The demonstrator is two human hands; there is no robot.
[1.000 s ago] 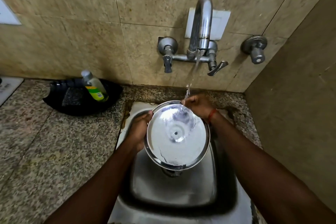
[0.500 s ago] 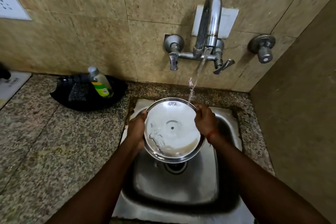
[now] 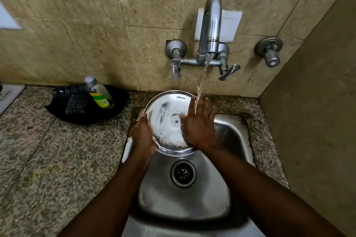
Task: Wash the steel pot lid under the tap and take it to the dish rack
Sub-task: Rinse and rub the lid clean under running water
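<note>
The steel pot lid (image 3: 167, 121) was held tilted over the sink (image 3: 229, 134), at 12 o'clock from the drain (image 3: 183, 173). The left hand (image 3: 142, 136) gripped its 9 o'clock rim; the right hand (image 3: 199, 123) lay flat on it, fingers spread, under the tap (image 3: 210, 25) stream.

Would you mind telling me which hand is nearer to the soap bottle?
Left. The left hand grips the lid's rim on the side toward the soap bottle; the right hand lies flat across the lid, farther away.

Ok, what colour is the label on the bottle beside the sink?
Green and yellow, on the bottle in the black tray; head view.
</note>
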